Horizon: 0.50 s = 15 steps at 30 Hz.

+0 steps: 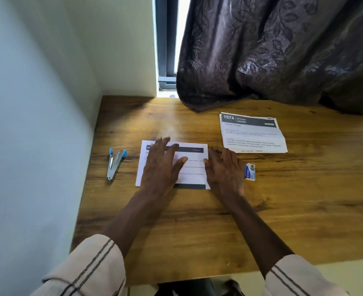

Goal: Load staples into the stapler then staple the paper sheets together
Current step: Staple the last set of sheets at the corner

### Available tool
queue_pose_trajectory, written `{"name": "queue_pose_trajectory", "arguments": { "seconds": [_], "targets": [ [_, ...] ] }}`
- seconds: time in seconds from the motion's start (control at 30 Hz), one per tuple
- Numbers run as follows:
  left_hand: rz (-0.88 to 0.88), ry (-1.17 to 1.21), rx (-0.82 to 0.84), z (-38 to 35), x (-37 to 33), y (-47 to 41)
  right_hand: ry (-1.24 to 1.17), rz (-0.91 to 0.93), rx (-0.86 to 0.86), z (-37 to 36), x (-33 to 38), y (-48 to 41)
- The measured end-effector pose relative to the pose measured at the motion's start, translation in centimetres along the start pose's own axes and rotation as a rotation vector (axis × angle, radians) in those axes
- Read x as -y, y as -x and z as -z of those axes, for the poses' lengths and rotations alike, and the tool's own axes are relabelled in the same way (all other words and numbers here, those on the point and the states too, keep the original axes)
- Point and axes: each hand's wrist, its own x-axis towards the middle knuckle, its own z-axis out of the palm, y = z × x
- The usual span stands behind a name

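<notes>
A small stack of printed paper sheets (194, 167) lies flat in the middle of the wooden table (197, 221). My left hand (162, 165) lies flat on the left half of the sheets with fingers straight. At the sheets' right edge rests my right hand (224, 169), its fingers extended and touching the paper. A silver stapler with blue ends (115, 163) lies swung open on the table, left of the sheets and apart from both hands. A small box of staples (250, 171) stands just right of my right hand.
A second printed sheet headed 1574 (253, 133) lies at the back right. A dark curtain (283, 52) hangs over the table's far edge. A white wall (37, 103) borders the table on the left.
</notes>
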Motion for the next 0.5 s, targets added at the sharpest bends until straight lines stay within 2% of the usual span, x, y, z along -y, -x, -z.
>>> {"name": "queue_pose_trajectory", "arguments": {
  "seconds": [0.1,0.2,0.27,0.33,0.4,0.5],
  "targets": [
    [-0.015,-0.04,-0.261,3.5,0.5,0.5,-0.079,0.028,0.009,0.6,1.7,-1.8],
    [0.216,-0.081,-0.361,6.5,2.3,2.2,-0.227,0.063,0.067,1.0,4.2,-3.6],
    [0.4,-0.083,-0.315,7.7,3.8,3.5,-0.28,0.105,0.116,1.0,6.1,-4.6],
    [0.505,-0.103,-0.2,8.2,5.0,4.2,-0.275,0.145,0.223,0.8,7.8,-5.6],
    [0.536,-0.146,-0.123,8.4,5.8,4.5,-0.221,0.167,0.348,0.3,9.0,-6.4],
    [0.534,-0.124,-0.102,8.3,6.4,4.4,-0.14,0.176,0.455,-0.1,9.4,-7.7]
  ]
}}
